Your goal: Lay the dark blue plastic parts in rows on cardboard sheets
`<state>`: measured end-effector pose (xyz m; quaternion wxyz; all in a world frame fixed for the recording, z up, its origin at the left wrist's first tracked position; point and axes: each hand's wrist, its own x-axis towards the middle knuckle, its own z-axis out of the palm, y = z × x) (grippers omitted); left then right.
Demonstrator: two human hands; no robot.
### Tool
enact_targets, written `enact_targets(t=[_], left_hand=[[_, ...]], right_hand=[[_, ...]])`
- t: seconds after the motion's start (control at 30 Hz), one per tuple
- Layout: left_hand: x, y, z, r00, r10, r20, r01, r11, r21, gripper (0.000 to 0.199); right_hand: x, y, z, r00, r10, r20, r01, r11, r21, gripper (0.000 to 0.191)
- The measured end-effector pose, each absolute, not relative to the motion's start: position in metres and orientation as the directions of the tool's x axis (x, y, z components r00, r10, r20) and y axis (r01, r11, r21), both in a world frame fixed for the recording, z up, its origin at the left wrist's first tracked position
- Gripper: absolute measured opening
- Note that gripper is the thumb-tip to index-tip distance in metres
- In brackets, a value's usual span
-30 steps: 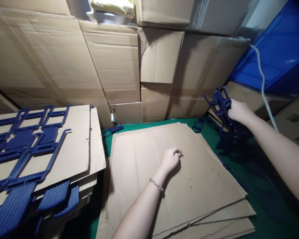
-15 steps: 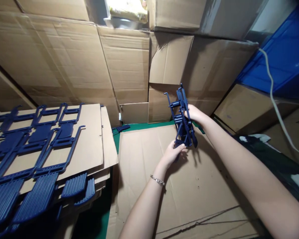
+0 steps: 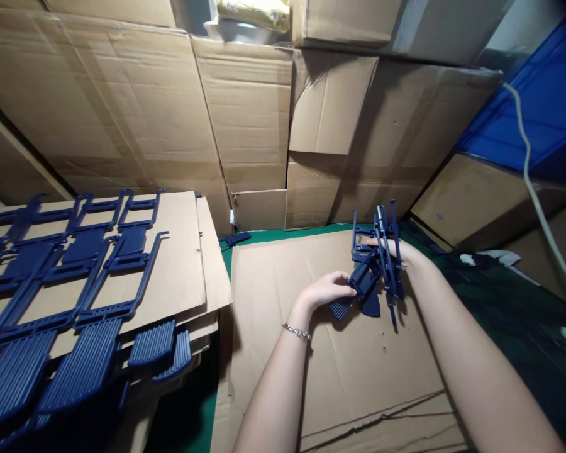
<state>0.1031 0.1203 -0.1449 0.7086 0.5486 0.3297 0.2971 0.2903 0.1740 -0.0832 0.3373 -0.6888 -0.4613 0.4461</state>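
Note:
Several dark blue plastic frame pieces (image 3: 385,251) are held as a loose bundle over the cardboard sheet (image 3: 273,352). My left hand (image 3: 327,289), with a silver bracelet at its wrist, pinches the lower left side of the bundle, near a ribbed slatted part (image 3: 342,308). My right hand (image 3: 399,250) grips the frames from the right; its fingers are partly hidden behind them. The bundle's slatted ends hang fanned out at the bottom, and thin rods stick up at the top.
On the left, stacked cardboard (image 3: 179,270) bears rows of blue folding frames (image 3: 136,267) with slatted seats (image 3: 82,365) over its edge. Cardboard boxes (image 3: 245,113) form a wall behind. A blue bin (image 3: 538,107) and white cable (image 3: 526,163) are at the right.
Both hands have shifted the blue bundle to the right and lower. It has turned, with its slatted parts now spread out below. The camera view has moved slightly.

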Motion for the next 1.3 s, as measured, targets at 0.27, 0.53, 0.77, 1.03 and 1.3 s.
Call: enact_targets(t=[0.27,0.53,0.77,1.03,1.3], left_hand=[[0.114,0.128,-0.157,0.381,0.924,0.000,-0.086,0.035,0.996,0.085],[0.114,0.125,-0.152,0.319,0.947,-0.028,-0.053,0.048,0.997,0.126],[0.109,0.122,-0.149,0.444,0.894,-0.062,0.145,-0.004,0.989,0.099],[0.115,0.125,-0.154,0.254,0.966,0.035,0.076,-0.057,0.995,0.059],[0.121,0.125,-0.149,0.259,0.953,-0.157,0.012,0.159,0.987,0.033]], right_hand=[[0.255,0.161,-0.118,0.150,0.970,-0.190,0.586,-0.242,-0.773,0.019],[0.249,0.150,-0.121,0.056,0.980,-0.189,0.633,-0.181,-0.753,0.032],[0.253,0.139,-0.113,-0.039,0.977,-0.212,0.569,-0.153,-0.808,0.029],[0.276,0.134,-0.098,0.080,0.984,-0.156,0.769,-0.161,-0.619,0.024],[0.264,0.126,-0.086,0.126,0.988,-0.091,0.901,-0.153,-0.407,0.028]])
